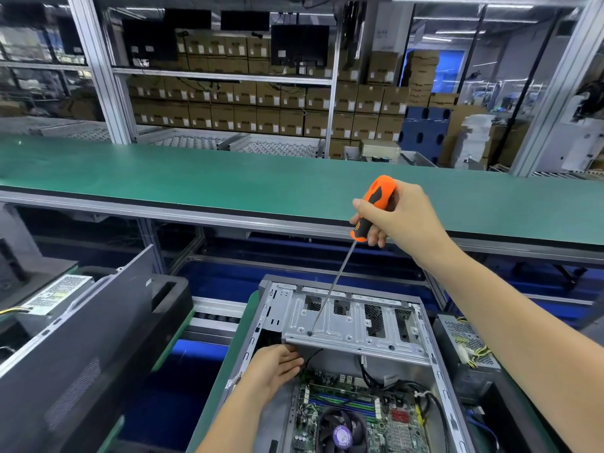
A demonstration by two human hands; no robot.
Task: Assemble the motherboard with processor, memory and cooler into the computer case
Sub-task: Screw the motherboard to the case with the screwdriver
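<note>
Gripping the screwdriver, right hand curls tight; left hand rests flat-fingered inside the case

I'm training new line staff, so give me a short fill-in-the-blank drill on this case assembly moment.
1. The right hand grips a screwdriver whose handle is black and ____.
2. The screwdriver's tip rests on the metal drive ____.
3. The left hand rests at the bracket's front-____ corner.
4. The cooler fan sits on the ____.

Missing words: orange; bracket; left; motherboard
</note>
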